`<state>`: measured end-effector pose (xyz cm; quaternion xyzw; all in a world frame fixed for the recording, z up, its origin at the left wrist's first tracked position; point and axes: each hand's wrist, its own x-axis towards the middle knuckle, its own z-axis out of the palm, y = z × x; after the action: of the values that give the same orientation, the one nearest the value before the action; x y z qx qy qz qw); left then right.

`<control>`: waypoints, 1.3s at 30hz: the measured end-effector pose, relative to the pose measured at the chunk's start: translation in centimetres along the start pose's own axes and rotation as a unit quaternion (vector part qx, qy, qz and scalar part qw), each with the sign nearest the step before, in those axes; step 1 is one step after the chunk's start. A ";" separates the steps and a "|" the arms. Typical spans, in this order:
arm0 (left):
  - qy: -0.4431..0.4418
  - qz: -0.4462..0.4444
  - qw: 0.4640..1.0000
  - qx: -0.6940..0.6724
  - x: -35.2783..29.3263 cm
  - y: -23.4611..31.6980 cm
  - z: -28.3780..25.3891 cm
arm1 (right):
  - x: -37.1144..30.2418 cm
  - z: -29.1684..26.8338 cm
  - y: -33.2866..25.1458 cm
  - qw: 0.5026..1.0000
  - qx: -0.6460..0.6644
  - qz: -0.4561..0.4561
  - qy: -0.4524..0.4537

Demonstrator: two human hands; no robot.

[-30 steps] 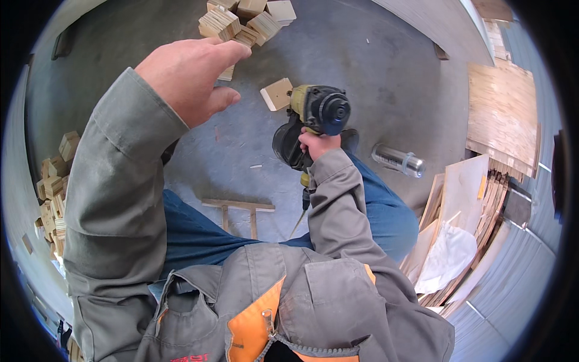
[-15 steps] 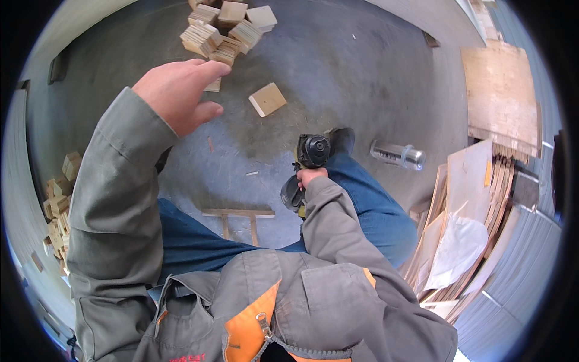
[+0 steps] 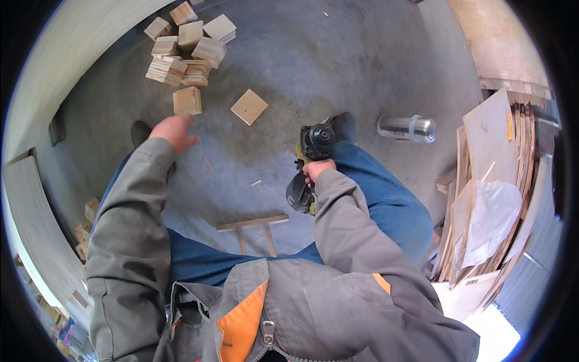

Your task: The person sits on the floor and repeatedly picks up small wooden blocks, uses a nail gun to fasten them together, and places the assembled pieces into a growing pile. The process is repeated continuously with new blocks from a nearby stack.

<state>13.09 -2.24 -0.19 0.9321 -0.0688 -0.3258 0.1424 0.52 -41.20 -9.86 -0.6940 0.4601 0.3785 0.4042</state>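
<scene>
My left hand (image 3: 173, 133) reaches out low over the floor, thumb and fingers apart, nothing in it. Its fingertips are close to a small stack of square plywood blocks (image 3: 187, 101); whether they touch, I cannot tell. A single square block (image 3: 249, 107) lies flat to the right of that stack. Beyond, a loose pile of similar blocks (image 3: 190, 35) spreads over the floor. At my right knee, my right hand (image 3: 319, 169) is closed round the grip of a black and yellow-green nail gun (image 3: 317, 141) with a round magazine. Its trigger is hidden.
A steel flask (image 3: 408, 129) lies on its side right of my right foot. Plywood sheets (image 3: 482, 142) lean at the right, a white bag (image 3: 493, 222) against them. A narrow wooden stool or frame (image 3: 253, 223) is between my legs. More blocks (image 3: 84, 232) lie at left.
My left hand has come down and nearer to me, uncovering the small block stack in front of it. My right hand keeps hold of the nail gun. The whole view has shifted slightly.
</scene>
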 end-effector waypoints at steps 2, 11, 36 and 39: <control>-0.005 -0.005 1.000 -0.007 2.2 0.1 2.6 | 0.1 -0.8 0.4 1.000 0.027 0.005 -0.001; 0.054 -0.037 0.994 -0.089 9.4 4.9 9.9 | -0.2 -1.9 0.2 0.997 0.077 0.024 -0.014; -0.122 -0.066 0.754 -0.642 11.4 2.6 11.1 | -0.2 -1.4 -0.1 0.996 0.086 0.022 -0.005; -0.120 -0.042 0.726 -0.676 9.3 1.8 9.3 | -0.4 -1.3 -0.6 0.997 0.076 0.015 -0.011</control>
<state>14.44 -8.10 -12.10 0.5445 0.1925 -0.4009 0.7111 1.15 -42.09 -8.93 -0.6505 0.4931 0.3560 0.4549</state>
